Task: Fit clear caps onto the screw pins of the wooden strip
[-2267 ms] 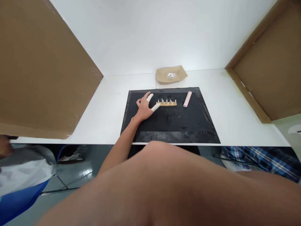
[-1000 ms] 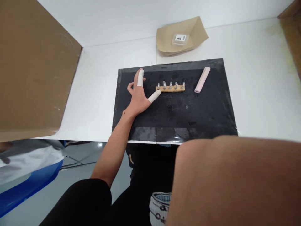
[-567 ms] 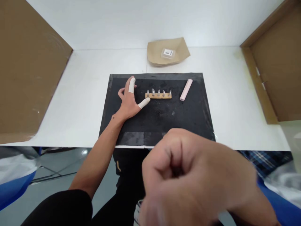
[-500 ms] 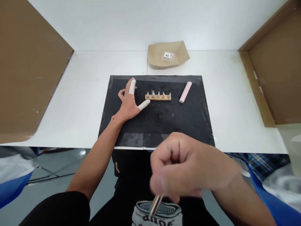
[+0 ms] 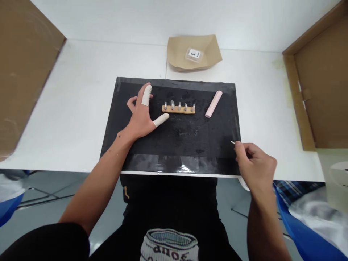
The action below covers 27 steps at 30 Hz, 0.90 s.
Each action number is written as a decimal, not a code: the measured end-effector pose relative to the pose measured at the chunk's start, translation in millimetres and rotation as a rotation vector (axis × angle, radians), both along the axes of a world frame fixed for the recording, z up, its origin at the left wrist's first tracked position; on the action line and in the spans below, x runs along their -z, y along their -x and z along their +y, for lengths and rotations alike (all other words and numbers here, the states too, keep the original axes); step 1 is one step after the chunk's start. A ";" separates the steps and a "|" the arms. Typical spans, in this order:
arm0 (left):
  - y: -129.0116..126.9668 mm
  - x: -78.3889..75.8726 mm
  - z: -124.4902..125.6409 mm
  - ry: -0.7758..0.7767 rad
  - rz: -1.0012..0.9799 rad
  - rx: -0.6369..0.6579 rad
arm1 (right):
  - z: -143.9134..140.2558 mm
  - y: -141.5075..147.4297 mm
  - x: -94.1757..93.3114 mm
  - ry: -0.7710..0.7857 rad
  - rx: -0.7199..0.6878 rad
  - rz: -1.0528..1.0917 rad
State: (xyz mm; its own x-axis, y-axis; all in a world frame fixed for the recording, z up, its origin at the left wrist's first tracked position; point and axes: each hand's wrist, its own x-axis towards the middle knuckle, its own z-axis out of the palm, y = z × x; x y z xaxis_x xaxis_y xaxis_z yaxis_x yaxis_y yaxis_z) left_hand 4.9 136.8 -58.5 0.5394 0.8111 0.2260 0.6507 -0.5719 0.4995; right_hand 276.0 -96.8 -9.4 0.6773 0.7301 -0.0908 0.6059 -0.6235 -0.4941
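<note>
My left hand (image 5: 140, 117) lies flat on a black mat (image 5: 176, 145) with the fingers apart and white cots on the forefinger and thumb. The thumb tip sits just below the left end of a small wooden strip (image 5: 178, 109) that carries several upright metal pins. A pink cylinder (image 5: 213, 104) lies on the mat to the right of the strip. My right hand (image 5: 255, 166) hovers over the mat's front right corner, pinched on a thin tool (image 5: 232, 143) whose pale tip pokes out to the left.
A brown paper tray (image 5: 176, 50) holding a small clear packet (image 5: 193, 54) stands behind the mat on the white table (image 5: 81, 108). Cardboard panels stand at the left (image 5: 21, 65) and right (image 5: 323, 83). Blue and plaid cloth lies below the table edge.
My right hand has dropped from close in front of the camera to the mat's front right corner, still holding the thin tool. The left hand has stayed beside the strip.
</note>
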 end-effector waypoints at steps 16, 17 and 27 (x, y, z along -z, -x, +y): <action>4.7 3.2 3.3 -0.009 -0.011 0.059 | 32.2 -3.3 17.2 0.019 -0.189 -0.101; 4.9 4.2 3.5 -0.024 -0.014 0.065 | 35.0 -2.9 17.1 0.007 -0.202 -0.110; 4.2 7.4 0.4 -0.099 -0.028 0.094 | 31.3 10.7 10.3 -0.156 -0.340 -0.123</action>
